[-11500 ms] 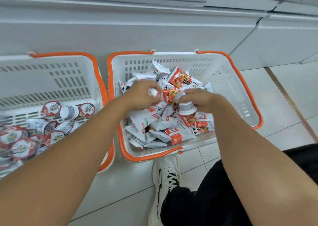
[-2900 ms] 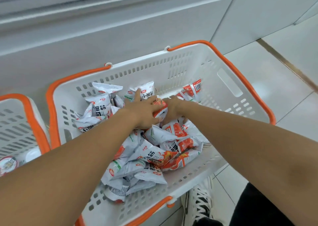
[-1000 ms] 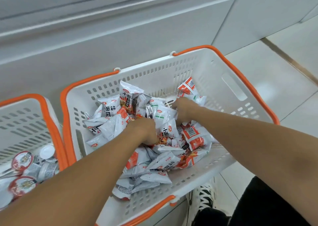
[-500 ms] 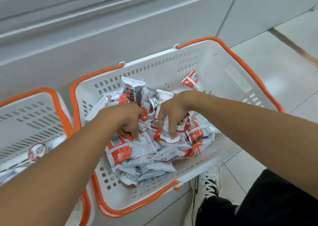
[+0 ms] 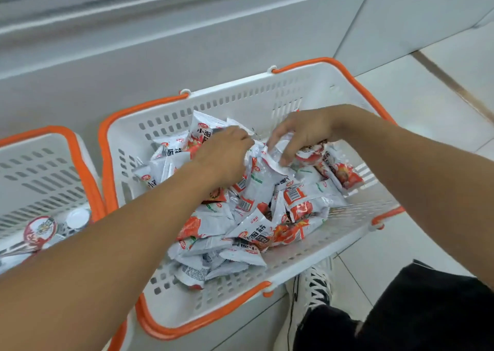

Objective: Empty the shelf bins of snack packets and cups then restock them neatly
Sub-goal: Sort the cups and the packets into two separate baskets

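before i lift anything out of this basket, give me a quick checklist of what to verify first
1. Right hand has a hold: ok, its fingers curl round a white cup among the packets.
2. Left hand has a hold: cannot tell, its fingers are buried in the snack packets.
3. Cup free of packets: not ok, packets crowd against it on all sides.
4. Cup lid sealed: cannot tell, the hand hides it.
5. Place for cups ready: ok, the left basket already holds cups and has room.
6. Packet basket steady on the floor: cannot tell; it looks tilted.
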Tool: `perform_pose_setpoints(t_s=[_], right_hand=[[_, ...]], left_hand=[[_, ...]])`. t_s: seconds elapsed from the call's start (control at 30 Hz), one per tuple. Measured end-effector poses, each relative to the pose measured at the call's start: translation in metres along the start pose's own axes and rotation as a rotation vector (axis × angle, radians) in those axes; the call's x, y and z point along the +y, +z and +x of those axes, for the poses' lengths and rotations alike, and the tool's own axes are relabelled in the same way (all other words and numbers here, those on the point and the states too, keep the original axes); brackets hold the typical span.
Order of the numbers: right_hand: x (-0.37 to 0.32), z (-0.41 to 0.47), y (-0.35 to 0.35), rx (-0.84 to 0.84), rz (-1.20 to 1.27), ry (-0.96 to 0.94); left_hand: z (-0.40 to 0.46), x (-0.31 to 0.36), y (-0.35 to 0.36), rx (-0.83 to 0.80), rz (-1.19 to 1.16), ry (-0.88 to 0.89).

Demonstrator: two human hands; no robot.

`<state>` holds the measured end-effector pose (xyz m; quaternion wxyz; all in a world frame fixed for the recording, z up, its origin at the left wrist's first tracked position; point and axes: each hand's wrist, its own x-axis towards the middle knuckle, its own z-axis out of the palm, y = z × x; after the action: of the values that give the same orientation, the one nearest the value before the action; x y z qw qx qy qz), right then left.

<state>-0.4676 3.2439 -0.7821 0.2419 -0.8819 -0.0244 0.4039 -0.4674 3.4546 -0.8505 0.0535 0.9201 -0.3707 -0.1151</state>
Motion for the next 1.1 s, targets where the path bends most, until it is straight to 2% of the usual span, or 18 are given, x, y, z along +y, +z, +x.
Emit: perform_pose_setpoints(t_s=[0.07,0.1,0.23,0.4,0.6,0.67,0.77,0.83,0.93,1.03,1.1], right_hand=[[-0.022,0.013,0.024,-0.040,0.038,-0.098],[-0.030,0.021,0.035,-0.043,-0.033,-0.135],[-0.041,0.045,0.063,0.015,-0.375,-0.226],[-0.018,0.042,0.080,-0.015,-0.535,-0.072],[0.022,0.033,0.028,0.056,-0.665,0.205],[0.027,0.018,0.002,0.099,-0.525,0.186],[0.004,0.005,-0.013,0.203,-0.073,-0.025],[-0.018,0.015,0.006,0.108,-0.111,-0.141],[-0.031,0.042,0.058,-0.075,-0.306,-0.195],[-0.026,0.060,0.077,-0.107,-0.479,-0.160],[-0.022,0.059,0.065,-0.127,-0.627,-0.051]], left_hand=[[0.003,-0.008,0.009,-0.162,0.197,0.023],[0.001,-0.014,0.012,-0.217,0.255,0.007],[-0.005,-0.024,0.006,-0.240,0.278,-0.048],[-0.012,-0.018,-0.002,-0.197,0.392,-0.154],[-0.006,-0.009,0.005,-0.246,0.455,-0.337],[-0.001,-0.007,0.008,-0.229,0.489,-0.303],[0.003,-0.014,0.009,-0.185,0.462,-0.203],[0.003,-0.022,0.008,-0.165,0.383,-0.145],[0.005,-0.029,0.009,-0.122,0.298,-0.073],[0.003,-0.032,0.012,-0.099,0.262,-0.013],[0.003,-0.034,0.013,-0.130,0.249,-0.006]])
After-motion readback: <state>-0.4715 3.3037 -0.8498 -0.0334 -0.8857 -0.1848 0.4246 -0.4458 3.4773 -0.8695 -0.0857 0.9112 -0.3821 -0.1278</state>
